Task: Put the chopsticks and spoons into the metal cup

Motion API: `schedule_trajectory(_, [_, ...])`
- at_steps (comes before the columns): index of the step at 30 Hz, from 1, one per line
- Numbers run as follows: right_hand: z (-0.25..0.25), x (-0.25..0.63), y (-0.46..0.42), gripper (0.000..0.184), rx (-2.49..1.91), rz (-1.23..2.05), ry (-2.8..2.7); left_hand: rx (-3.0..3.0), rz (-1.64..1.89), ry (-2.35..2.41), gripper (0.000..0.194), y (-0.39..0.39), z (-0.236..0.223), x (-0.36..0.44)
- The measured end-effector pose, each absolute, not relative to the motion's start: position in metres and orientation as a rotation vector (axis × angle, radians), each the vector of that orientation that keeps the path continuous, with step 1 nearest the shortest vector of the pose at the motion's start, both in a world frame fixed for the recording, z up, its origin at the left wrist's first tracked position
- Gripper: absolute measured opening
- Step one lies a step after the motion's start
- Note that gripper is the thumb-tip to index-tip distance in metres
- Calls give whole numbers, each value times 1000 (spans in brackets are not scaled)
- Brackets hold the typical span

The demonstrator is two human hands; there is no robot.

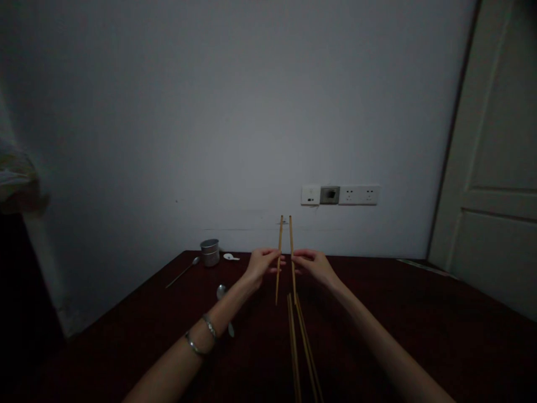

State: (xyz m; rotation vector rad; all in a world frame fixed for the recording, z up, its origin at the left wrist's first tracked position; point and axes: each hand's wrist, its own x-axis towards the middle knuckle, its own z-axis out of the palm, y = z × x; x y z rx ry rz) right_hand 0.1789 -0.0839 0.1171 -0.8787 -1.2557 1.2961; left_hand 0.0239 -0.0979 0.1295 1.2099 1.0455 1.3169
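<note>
My left hand (262, 264) is pinched on one wooden chopstick (279, 246), held nearly upright above the dark red table (419, 313). My right hand (312, 264) is pinched on a second upright chopstick (291, 238), close beside the first. Both sticks point up toward the wall, their lower tips over the table. More chopsticks (300, 352) lie flat on the table below my hands, running toward me. Two bracelets circle my left wrist.
A small metal cup (210, 252) stands at the table's far edge by the wall, a white spoon (230, 257) beside it. A long metal spoon (182, 272) lies left; another spoon (222, 294) lies under my left forearm. Wall sockets (339, 195) and a door (495, 196) lie beyond.
</note>
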Motion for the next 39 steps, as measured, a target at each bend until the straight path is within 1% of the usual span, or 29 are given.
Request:
schedule_trajectory(6, [101, 191, -86, 19, -952, 1251, -1299, 1104, 1285, 940, 18, -100, 108, 58])
schedule_trajectory(14, [87, 195, -88, 14, -1033, 1255, -1385, 1115, 1220, 998, 20, -94, 87, 60])
schedule_trajectory(22, [87, 198, -90, 8, -1102, 1182, -1515, 1108, 1159, 1005, 17, -93, 81, 61])
schedule_trajectory(28, [88, 201, -90, 14, -1075, 1139, -1636, 1106, 1149, 1026, 16, -91, 80, 61])
schedule_trajectory(33, [95, 209, -90, 22, -1160, 1056, -1719, 1101, 1142, 1005, 17, -91, 82, 59])
schedule_trajectory(36, [98, 216, -85, 26, -1189, 1015, -1658, 1118, 1111, 960, 18, -93, 83, 59])
schedule_trajectory(39, [99, 219, -79, 22, -1156, 1091, -1480, 1158, 1048, 934, 18, -98, 82, 61])
